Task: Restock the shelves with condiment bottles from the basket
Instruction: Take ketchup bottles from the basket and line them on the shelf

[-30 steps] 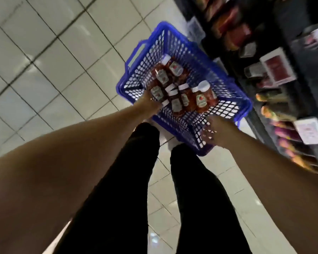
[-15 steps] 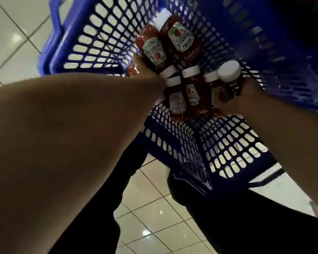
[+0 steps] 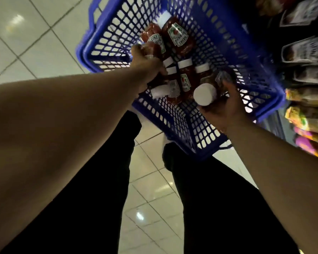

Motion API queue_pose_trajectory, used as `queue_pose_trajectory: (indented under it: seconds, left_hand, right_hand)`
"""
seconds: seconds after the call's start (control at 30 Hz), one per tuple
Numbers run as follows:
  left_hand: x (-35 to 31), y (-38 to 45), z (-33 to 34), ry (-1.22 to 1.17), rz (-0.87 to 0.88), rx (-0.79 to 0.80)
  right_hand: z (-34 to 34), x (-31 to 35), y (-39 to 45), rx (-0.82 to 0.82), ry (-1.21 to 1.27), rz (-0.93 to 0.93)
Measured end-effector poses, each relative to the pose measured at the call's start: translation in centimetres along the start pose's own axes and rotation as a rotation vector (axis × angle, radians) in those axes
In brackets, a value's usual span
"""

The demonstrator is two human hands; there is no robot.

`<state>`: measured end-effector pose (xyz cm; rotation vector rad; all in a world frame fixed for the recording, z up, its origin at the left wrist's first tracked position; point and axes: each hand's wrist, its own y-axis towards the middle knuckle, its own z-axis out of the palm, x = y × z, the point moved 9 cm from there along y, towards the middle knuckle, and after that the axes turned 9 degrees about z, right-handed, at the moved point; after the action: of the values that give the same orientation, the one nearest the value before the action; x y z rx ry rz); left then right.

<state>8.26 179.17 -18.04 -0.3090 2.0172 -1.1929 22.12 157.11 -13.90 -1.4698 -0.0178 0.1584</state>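
Fingers of the right hand (image 3: 226, 105) curl round a white-capped ketchup bottle (image 3: 206, 95); the left hand (image 3: 147, 68) grips another bottle (image 3: 162, 89), both inside the blue basket (image 3: 191, 129). Picking step; next, lift them toward the right-hand shelves (image 3: 305, 74).

Glossy floor tiles (image 3: 35, 52); perforated plastic basket (image 3: 200, 129).

Both bare forearms stretched forward and down from the near corners, converging ahead of the black-trousered legs (image 3: 103, 189). Left hand (image 3: 147, 70) turned knuckles-up, fingers curled under and out of sight, clasped around something red and white-capped. Right hand (image 3: 222, 105) palm-up and slightly lower, fingers (image 3: 226, 88) wrapped round the body of a white-capped item, thumb along its near side. Hands near each other, not touching.
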Motion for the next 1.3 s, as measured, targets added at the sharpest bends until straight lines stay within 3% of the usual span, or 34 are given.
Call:
queue_pose_trajectory:
  seconds: [0.07,0.2,0.3,0.43,0.57,0.73,0.87,1.13,1.23,1.3]
  left_hand:
    - [-2.3,-4.9,-0.9,-0.125,-0.063,0.120]
    - [-11.2,-18.4,-2.7,-0.393,-0.016,0.568]
    - [-18.6,-28.7,-6.3,-0.528,0.048,0.724]
    - [-27.3,-39.4,-11.1,-0.397,0.230,0.728]
    - [-35.3,-47.7,-15.1,-0.346,0.419,0.671]
    - [-42.9,-55.2,-17.0,-0.418,0.584,0.711]
    - [-47.1,-60.9,-15.0,-0.408,0.638,0.826]
    - [-52.7,-73.2,-8.5,-0.267,0.924,1.133]
    - [-54.0,-76.9,-6.2,-0.289,0.991,1.183]
    - [-55.3,-79.2,-5.1,-0.287,1.053,1.202]
  right_hand:
    - [2.1,-1.2,-4.8,0.066,-0.071,-0.025]
    - [6.9,-2.0,-16.2,0.282,-0.099,-0.065]
    - [12.1,-2.8,-27.3,0.476,-0.130,-0.121]
    - [17.5,-3.0,-41.5,0.568,-0.166,-0.270]
    - [19.7,-3.6,-53.5,0.429,-0.384,-0.570]
    - [18.9,-3.3,-64.4,0.379,-0.227,-0.808]
    - [17.9,-3.7,-73.4,0.593,-0.151,-0.947]
    - [11.5,-4.1,-87.7,0.673,0.046,-1.215]
    - [9.0,-3.7,-89.6,0.544,0.078,-1.217]
    - [6.6,-2.8,-91.5,0.420,0.120,-1.317]
